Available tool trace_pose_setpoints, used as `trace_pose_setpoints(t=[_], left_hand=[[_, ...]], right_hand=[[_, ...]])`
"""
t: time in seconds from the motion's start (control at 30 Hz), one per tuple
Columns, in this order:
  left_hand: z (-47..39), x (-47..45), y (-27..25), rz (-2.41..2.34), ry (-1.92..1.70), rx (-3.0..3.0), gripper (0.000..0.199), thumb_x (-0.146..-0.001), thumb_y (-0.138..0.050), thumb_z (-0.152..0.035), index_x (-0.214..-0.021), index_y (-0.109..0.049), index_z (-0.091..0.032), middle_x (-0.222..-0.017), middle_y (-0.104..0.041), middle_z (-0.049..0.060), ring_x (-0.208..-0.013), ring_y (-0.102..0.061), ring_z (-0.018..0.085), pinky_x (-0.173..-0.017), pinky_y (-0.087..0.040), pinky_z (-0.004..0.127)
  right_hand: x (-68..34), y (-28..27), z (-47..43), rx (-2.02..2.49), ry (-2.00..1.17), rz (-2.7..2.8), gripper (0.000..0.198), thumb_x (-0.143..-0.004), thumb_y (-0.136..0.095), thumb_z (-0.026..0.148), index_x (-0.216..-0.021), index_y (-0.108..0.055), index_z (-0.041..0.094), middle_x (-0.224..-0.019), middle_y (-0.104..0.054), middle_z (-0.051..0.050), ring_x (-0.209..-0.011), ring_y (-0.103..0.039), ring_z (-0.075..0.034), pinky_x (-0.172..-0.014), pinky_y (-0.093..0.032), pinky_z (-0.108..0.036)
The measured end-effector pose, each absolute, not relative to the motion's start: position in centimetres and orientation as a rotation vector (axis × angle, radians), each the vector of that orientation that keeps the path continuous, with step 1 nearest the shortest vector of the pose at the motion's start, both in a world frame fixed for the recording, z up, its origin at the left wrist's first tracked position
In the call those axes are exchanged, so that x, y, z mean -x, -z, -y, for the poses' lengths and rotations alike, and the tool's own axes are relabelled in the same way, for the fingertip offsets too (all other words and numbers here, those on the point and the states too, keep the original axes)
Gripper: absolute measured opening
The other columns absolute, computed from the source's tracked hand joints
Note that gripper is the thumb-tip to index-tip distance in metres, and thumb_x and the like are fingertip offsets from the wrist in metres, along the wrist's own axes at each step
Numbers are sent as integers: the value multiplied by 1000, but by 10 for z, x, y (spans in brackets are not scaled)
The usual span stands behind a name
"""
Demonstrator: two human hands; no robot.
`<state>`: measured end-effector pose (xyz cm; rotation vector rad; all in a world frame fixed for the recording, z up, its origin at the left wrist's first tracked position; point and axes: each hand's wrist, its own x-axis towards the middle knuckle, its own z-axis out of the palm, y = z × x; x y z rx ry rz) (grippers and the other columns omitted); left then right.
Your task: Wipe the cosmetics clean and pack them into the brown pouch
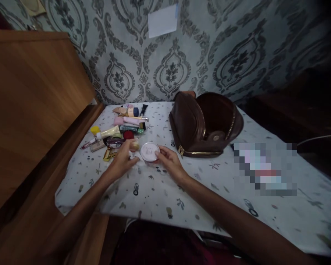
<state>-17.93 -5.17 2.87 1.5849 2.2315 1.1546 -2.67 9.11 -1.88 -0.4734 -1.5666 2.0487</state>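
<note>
My right hand (171, 162) grips the edge of a round white powder compact (149, 151), thumb on top, holding it face up just above the table. To its left, my left hand (123, 160) has its thumb and fingers around a crumpled white wipe (138, 159), whose edge shows towards the compact. Close behind the left fingers lies a small round item with a gold-coloured lid (134, 146). Makeup is spread beyond that hand: a dark purple bottle (115, 142), a red round lid (128, 135), a dark green tube (129, 129), a cream tube (109, 131) and gold lipsticks (107, 154).
A brown zip bag (191, 121) stands unzipped right of centre at the back. A blurred-out object (264, 171) lies on the right. Brushes and a pink tube (131, 120) lie back left. A wooden cabinet (35, 103) borders the printed tablecloth (160, 200) on the left.
</note>
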Motion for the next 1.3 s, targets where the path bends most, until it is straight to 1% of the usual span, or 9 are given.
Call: trace_pose_setpoints(t=[0.07,0.13,0.23,0.4,0.6,0.77,1.03,1.17,1.3], left_hand=[[56,180,-35,-2297,-1291,-1492,28,-82,-64,-25,-108,-57,-18,-103,-63,4,-94,-62,21,-85,-50,35],[55,172,-36,-2344,-1414,-1511,17,-88,-60,-29,-101,-59,-18,-99,-63,4,-95,-61,20,-85,-50,34],[47,150,-22,-2313,-1374,-1751,20,-95,-52,-29,-111,-58,-19,-113,-61,8,-109,-59,21,-95,-49,37],[42,131,8,-2232,-1071,-2154,33,-100,-43,-21,-131,-53,-20,-141,-52,13,-138,-44,23,-112,-41,47],[42,138,5,-2215,-914,-2350,35,-99,-45,-21,-132,-55,-21,-140,-57,12,-137,-47,24,-112,-43,49],[32,140,3,-2318,-853,-2307,35,-100,-43,-23,-131,-58,-21,-138,-60,10,-136,-48,23,-112,-44,46],[42,139,1,-2741,-551,-2009,31,-100,-43,-27,-123,-61,-17,-119,-63,14,-109,-61,25,-93,-54,39],[52,131,-8,-2742,-412,-1880,28,-99,-45,-28,-119,-60,-15,-101,-60,10,-88,-63,22,-77,-55,33],[57,115,-19,-2696,-340,-1786,22,-99,-45,-27,-112,-59,-15,-99,-56,10,-83,-62,22,-72,-53,33]], right_hand=[[24,22,-92,475,-2036,1646,58,-81,-67,48,-129,-51,21,-84,-65,-1,-68,-62,-15,-66,-54,-31],[22,25,-93,454,-1935,1812,54,-84,-64,46,-130,-50,20,-86,-65,-1,-67,-62,-15,-67,-53,-31],[21,29,-96,442,-1672,2036,49,-79,-68,38,-122,-58,18,-98,-66,-5,-81,-63,-18,-75,-53,-33],[20,33,-101,424,-1282,2273,63,-64,-77,22,-124,-58,16,-107,-64,-10,-94,-61,-24,-84,-52,-40],[19,32,-96,376,-1172,2271,67,-65,-76,18,-129,-54,20,-112,-61,-10,-101,-58,-26,-88,-50,-41],[16,22,-93,430,-1180,2295,58,-69,-78,25,-122,-57,17,-100,-61,-7,-90,-57,-23,-80,-49,-38],[17,22,-93,481,-1189,2269,58,-64,-85,30,-115,-59,22,-101,-62,-5,-88,-58,-22,-80,-48,-35],[16,19,-89,514,-1140,2290,61,-62,-86,32,-115,-59,20,-102,-62,-6,-90,-58,-23,-81,-48,-36],[14,15,-87,521,-1137,2296,53,-65,-82,30,-112,-58,21,-102,-62,-5,-90,-58,-22,-80,-48,-34]])
